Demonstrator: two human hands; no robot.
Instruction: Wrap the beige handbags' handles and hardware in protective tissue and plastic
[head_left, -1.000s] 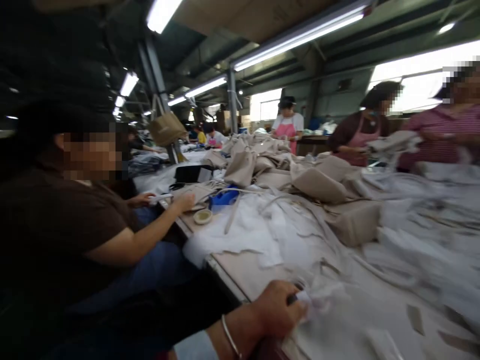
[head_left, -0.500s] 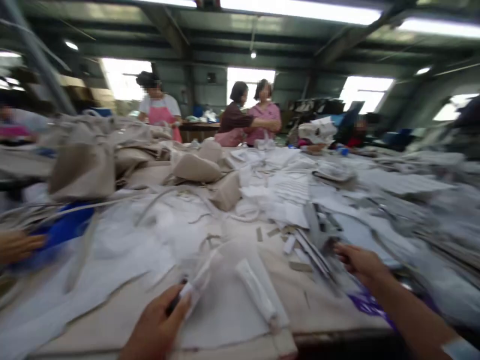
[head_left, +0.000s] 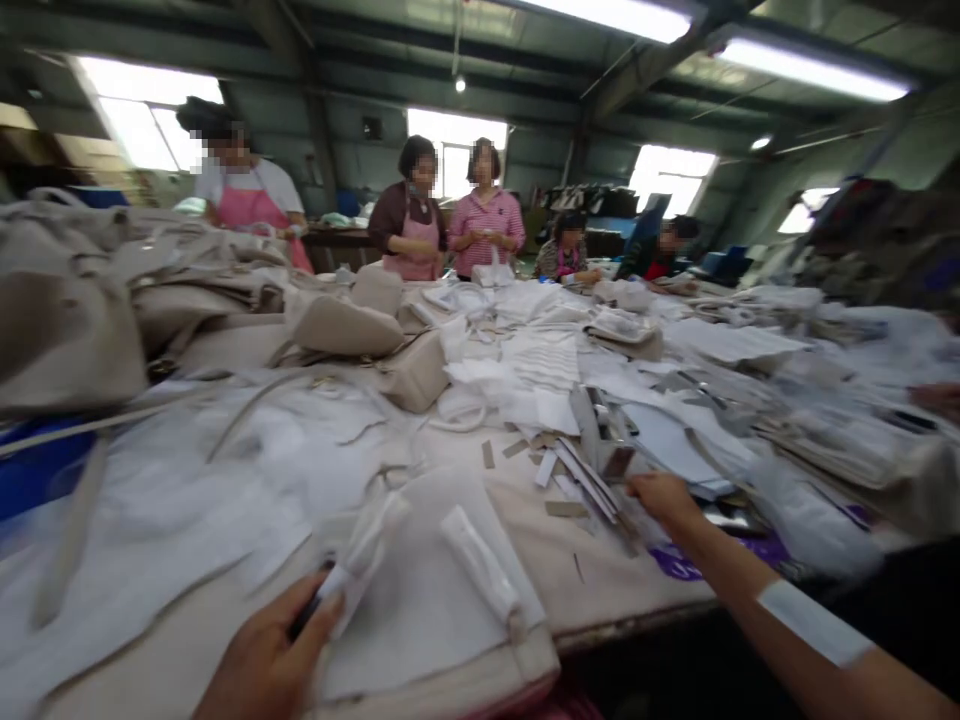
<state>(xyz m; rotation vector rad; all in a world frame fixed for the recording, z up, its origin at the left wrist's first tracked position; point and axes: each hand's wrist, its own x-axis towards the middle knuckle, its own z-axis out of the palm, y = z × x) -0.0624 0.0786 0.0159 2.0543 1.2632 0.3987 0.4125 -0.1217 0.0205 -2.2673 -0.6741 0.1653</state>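
My left hand [head_left: 274, 640] is closed around a white-wrapped strip [head_left: 367, 550], with a small dark piece [head_left: 309, 605] showing between thumb and fingers. What that dark piece is, I cannot make out. Under the strip lies a flat white sheet [head_left: 409, 640], and to its right rests a second white-wrapped strip [head_left: 480, 565]. My right hand [head_left: 664, 500] reaches out at the right with its fingers pinched together. At its fingertips is a small brown piece [head_left: 619, 463], beside a bundle of narrow strips [head_left: 592, 480]; whether the fingers grip it is blurred.
Beige bags [head_left: 349, 325] are heaped at the left and middle. White wrapping [head_left: 255, 450] spreads over the left of the table. A purple printed bag [head_left: 682, 560] lies below my right forearm. Several people stand or sit beyond the table, and part of another hand [head_left: 937, 398] shows at the right edge.
The view has turned right, shifting the scene leftward. A co-worker's hand at the left edge has gone out of view. My left hand still grips the wrapped strip; my right stays by the narrow strips.
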